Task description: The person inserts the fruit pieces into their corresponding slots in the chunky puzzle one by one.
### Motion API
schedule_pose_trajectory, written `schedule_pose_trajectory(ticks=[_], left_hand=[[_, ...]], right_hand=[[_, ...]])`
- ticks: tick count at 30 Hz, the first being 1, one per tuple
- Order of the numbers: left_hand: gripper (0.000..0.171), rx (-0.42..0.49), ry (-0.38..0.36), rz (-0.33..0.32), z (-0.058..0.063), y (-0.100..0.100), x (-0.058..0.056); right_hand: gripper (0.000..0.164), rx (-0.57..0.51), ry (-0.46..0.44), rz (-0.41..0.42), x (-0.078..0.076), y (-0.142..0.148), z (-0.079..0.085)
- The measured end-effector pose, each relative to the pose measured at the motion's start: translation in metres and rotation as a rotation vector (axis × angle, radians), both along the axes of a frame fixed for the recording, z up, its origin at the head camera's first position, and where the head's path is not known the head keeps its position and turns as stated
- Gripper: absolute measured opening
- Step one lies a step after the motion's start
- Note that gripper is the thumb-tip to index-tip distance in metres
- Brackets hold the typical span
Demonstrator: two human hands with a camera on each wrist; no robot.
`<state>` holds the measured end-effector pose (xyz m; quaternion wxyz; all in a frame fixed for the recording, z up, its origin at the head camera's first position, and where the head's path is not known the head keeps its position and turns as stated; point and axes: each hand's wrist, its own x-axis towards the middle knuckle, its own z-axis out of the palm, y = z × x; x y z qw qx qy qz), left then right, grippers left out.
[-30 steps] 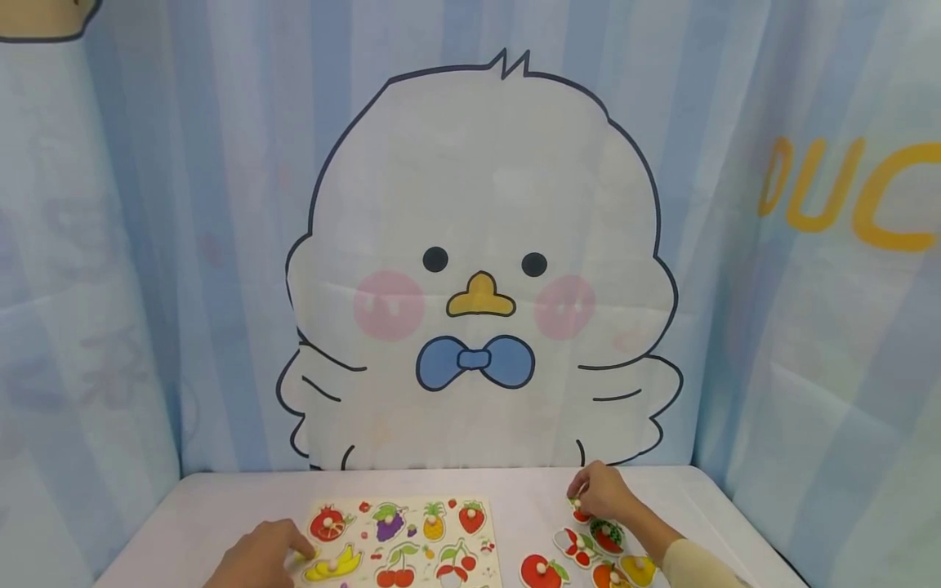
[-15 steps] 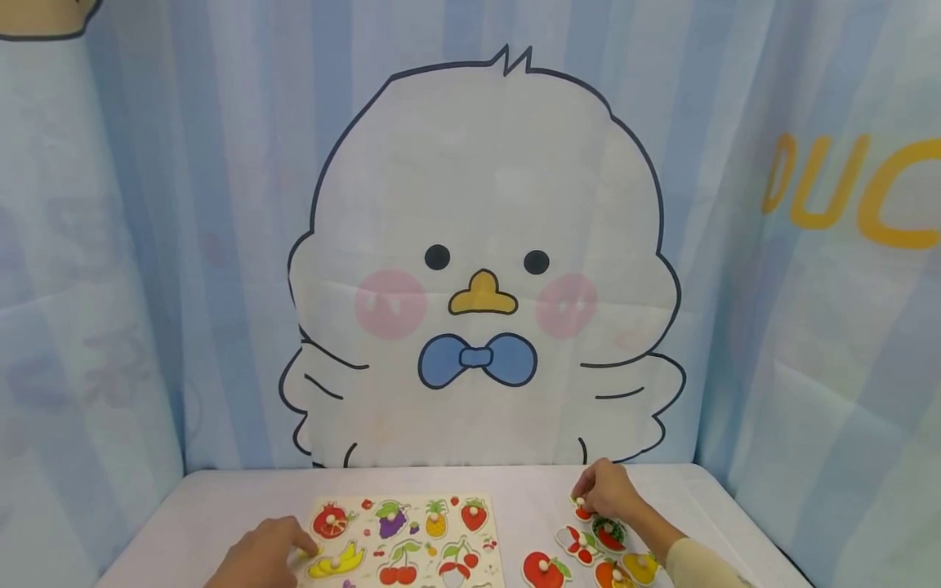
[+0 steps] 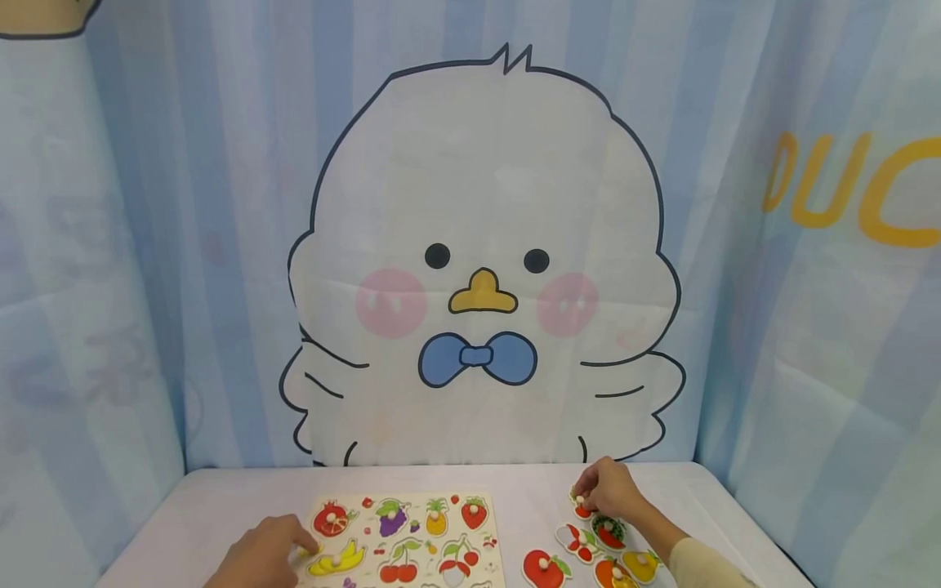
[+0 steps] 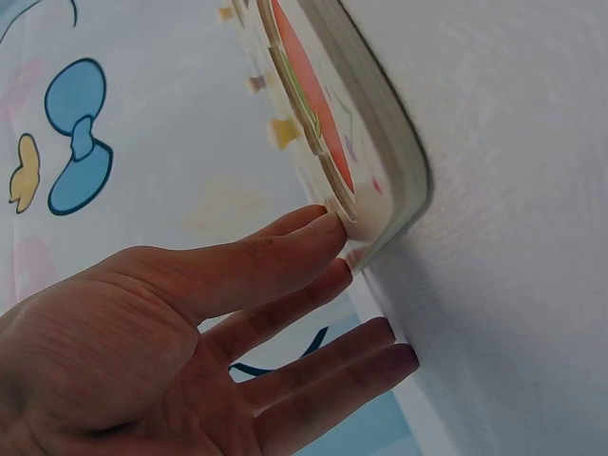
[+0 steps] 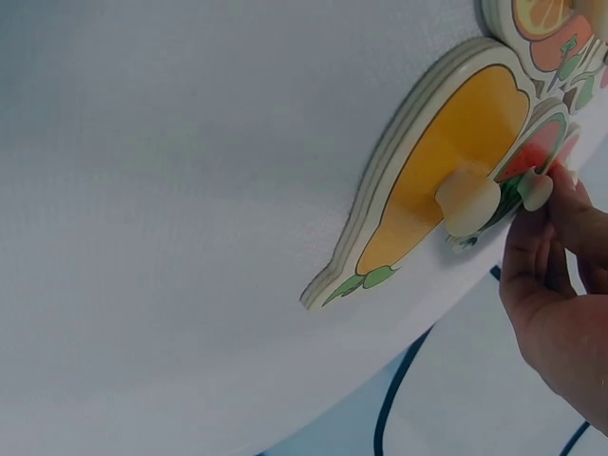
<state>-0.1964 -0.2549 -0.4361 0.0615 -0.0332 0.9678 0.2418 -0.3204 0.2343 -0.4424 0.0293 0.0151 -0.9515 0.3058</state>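
Note:
My left hand is at the left edge of a pale wooden fruit puzzle board. In the left wrist view its thumb touches the board's corner, the other fingers extended beside it. A banana piece with a knob lies near those fingertips. On the right, my right hand pinches a small red fruit puzzle piece at the far end of a group of loose pieces. The fingers partly cover it. Just nearer lies a watermelon piece, its knob close to the hand in the right wrist view.
Other loose knobbed pieces lie on the white table: an apple, a red-and-white piece, an orange and a yellow pear. Pomegranate, grape, pineapple and strawberry sit in the board. A cartoon curtain hangs behind.
Both hands stay nearly in place, the right still at the red fruit piece and the left at the board. The head view has shifted slightly.

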Motion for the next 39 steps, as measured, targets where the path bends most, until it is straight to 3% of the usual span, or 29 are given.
schedule_pose_trajectory(ticks=[16,26,39], left_hand=[[0.032,0.004,-0.001,0.004,0.002,0.0,0.0],[0.033,0.004,-0.003,0.005,0.003,0.0,0.001],[0.033,0.01,-0.017,0.016,-0.006,-0.002,-0.006]], right_hand=[[0.018,-0.025,0.023,0.087,-0.002,-0.016,0.002],[0.014,-0.054,0.002,0.164,0.007,-0.034,0.005],[0.014,-0.119,-0.04,0.247,0.02,-0.068,0.009]])
